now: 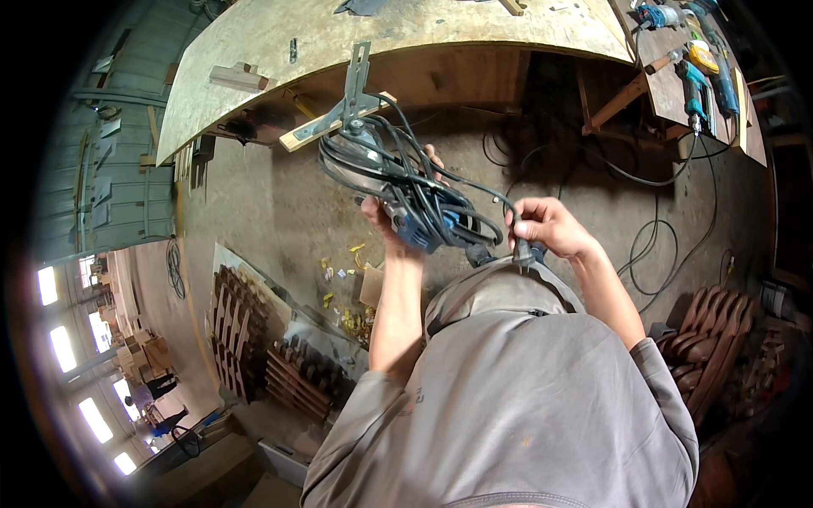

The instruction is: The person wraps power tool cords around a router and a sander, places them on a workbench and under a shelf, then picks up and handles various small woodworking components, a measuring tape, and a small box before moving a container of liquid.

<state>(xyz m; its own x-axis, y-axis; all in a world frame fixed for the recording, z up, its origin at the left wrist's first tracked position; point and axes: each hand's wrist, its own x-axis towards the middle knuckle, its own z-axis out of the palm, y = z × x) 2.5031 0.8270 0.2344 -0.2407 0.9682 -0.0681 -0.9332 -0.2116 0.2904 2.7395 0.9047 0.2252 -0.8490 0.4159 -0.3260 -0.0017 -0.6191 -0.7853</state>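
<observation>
My left hand (378,218) is wrapped round a blue and black corded power tool (410,229), held up in front of my body. Loops of black cord (436,199) are wound about the tool and partly hide it, so its exact kind cannot be made out. A slotted metal bracket (357,76) and a light wooden strip (296,137) stick out from its far end, near the bench edge. To the right, my right hand (550,229) pinches the cord's end just above the black plug (522,251), whose prongs point toward my body.
Ahead stands a wooden workbench (457,25) with a wood block (239,79) on it. More power tools (694,89) lie on a side table at right. Cords (660,245) trail over the floor. Stacked wooden parts (233,330) stand at left, others (711,330) at right.
</observation>
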